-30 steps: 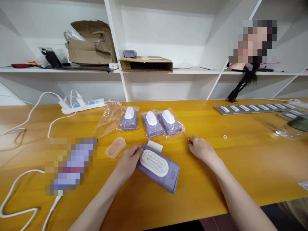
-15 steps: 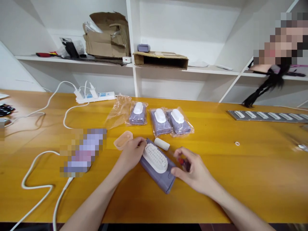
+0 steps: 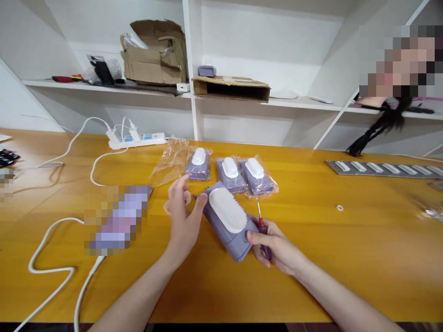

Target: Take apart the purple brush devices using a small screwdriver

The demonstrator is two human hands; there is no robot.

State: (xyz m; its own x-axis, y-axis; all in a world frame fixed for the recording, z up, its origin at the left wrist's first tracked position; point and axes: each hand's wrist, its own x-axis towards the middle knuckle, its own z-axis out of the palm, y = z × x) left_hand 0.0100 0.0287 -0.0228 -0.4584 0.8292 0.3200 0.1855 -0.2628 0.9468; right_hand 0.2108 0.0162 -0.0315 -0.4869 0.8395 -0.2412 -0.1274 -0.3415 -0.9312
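Observation:
My right hand point(image 3: 273, 242) grips the lower right end of a purple block-shaped device point(image 3: 230, 240) with a white oval bristled pad point(image 3: 228, 210) on top. It also holds a screwdriver point(image 3: 262, 226) with a red and dark handle, the shaft pointing away from me. The device is tilted up off the table. My left hand point(image 3: 185, 210) is open at its upper left corner, thumb close to the edge and fingers spread; whether the thumb touches cannot be made out. A translucent oval cover point(image 3: 168, 206) lies partly hidden behind my left hand.
Several similar purple devices in clear bags, such as one bagged device point(image 3: 230, 175), lie behind. A phone point(image 3: 121, 219) with a cable is at left, a power strip point(image 3: 138, 140) behind it. A small white ring point(image 3: 339, 208) and a grey strip of white pads point(image 3: 384, 168) lie right.
The device has been raised and tilted by my right hand, which now grips it along with the screwdriver. My left fingers have spread away from it. The white cylinder behind it no longer shows.

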